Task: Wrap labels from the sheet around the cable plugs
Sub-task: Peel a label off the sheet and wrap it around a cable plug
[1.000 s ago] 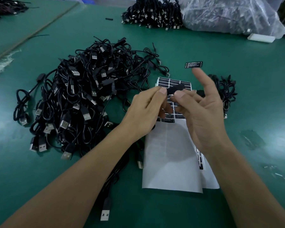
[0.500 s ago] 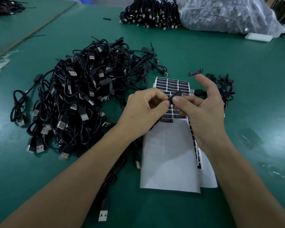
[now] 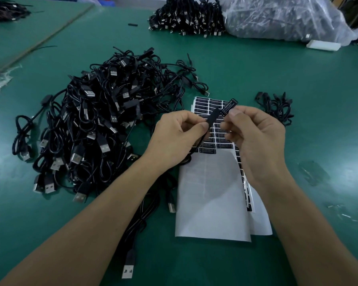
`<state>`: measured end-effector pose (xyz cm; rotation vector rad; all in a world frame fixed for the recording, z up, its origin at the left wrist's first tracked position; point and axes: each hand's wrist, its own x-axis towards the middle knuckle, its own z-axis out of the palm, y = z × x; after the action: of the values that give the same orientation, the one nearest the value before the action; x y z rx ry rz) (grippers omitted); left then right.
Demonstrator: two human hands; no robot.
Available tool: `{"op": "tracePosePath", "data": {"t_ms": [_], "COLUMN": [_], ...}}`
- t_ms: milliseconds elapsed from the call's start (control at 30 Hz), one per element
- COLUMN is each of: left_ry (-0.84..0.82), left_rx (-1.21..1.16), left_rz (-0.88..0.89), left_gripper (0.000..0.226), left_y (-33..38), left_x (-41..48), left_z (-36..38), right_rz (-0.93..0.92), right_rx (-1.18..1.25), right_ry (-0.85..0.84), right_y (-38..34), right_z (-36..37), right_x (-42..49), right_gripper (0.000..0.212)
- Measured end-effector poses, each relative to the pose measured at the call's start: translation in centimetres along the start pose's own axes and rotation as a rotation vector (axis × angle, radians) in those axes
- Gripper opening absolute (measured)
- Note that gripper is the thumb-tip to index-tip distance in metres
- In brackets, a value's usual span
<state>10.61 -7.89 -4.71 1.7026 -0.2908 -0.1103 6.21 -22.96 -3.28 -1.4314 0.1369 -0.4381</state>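
Note:
My left hand [image 3: 178,139] pinches a slim black cable plug [image 3: 213,117] between thumb and forefinger, the plug pointing up and to the right. My right hand [image 3: 254,139] pinches a small black label [image 3: 229,106] with white print, its lower end close to the plug's tip. Both hands hover over the white label sheet [image 3: 211,195], whose top part still carries rows of black labels [image 3: 207,104]. The held cable runs down under my left arm to a USB end [image 3: 128,269].
A big tangle of black USB cables [image 3: 95,124] lies left of the sheet. A small cable bundle [image 3: 277,108] sits to the right. At the back are another cable pile [image 3: 186,17], a clear plastic bag [image 3: 283,17] and a white block [image 3: 322,45].
The label stuck on my raised right forefinger has come down to the plug. My right fingers have curled in to pinch it, and the plug tip now pokes out from my left fingers.

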Motion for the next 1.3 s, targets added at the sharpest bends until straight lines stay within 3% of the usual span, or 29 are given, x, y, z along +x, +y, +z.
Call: {"op": "tracePosePath", "data": {"t_ms": [267,567,1300], "left_ry": [-0.102,-0.234,-0.199], "left_rx": [-0.108,-0.144,-0.212], "left_rz": [0.024,0.073,0.01], "left_gripper": [0.016,0.027,0.023], "left_y": [-0.16,0.54,0.45], "left_x": [0.1,-0.36,-0.26], "left_z": [-0.15,-0.3,-0.39], "right_rz": [0.052,0.027,-0.141], "right_rx": [-0.136,-0.17,-0.295], "right_ry": [-0.054,-0.052,-0.049], "right_y": [0.34,0.51,0.15], "right_z": [0.14,0.11,0.61], "right_x": [-0.15,-0.08,-0.59], "right_gripper": [0.015,0.018,0.022]}}
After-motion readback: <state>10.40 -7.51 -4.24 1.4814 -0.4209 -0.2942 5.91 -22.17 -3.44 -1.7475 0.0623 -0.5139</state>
